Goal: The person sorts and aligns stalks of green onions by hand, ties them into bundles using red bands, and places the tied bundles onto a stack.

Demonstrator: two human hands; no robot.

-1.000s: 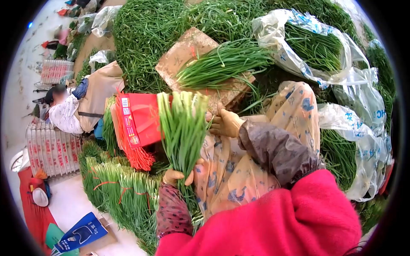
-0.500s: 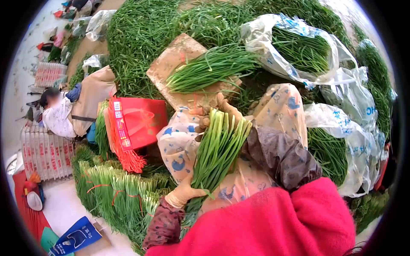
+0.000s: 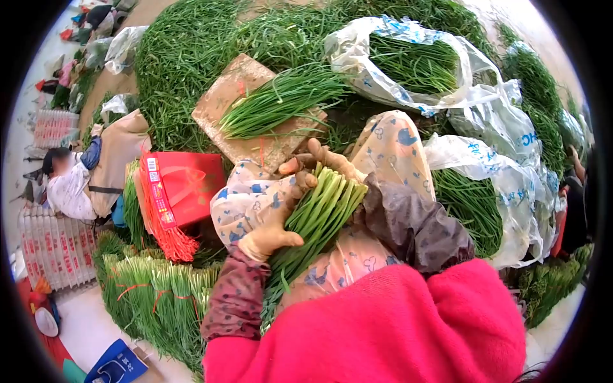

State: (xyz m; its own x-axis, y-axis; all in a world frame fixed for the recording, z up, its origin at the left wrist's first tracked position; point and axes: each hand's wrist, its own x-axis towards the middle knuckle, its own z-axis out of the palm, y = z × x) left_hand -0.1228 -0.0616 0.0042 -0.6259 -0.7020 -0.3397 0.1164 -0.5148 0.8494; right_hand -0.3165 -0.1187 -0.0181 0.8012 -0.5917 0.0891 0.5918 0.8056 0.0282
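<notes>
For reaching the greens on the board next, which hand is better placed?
Probably the right hand. It is by the pale ends of the bundle, nearer the greens and the board; the left hand is farther back, along the bundle's side. The right might need to leave the bundle first.

Fuzzy hot-pink sweater point(image 3: 377, 325), spotted maroon left sleeve point(image 3: 236, 293), glossy brown right oversleeve point(image 3: 415, 223), pale, blue-printed leg covering point(image 3: 397, 147) beside the fingers point(image 3: 318, 150).

Apparently "HC" point(image 3: 529, 138) on plastic bag point(image 3: 488, 127)
</notes>
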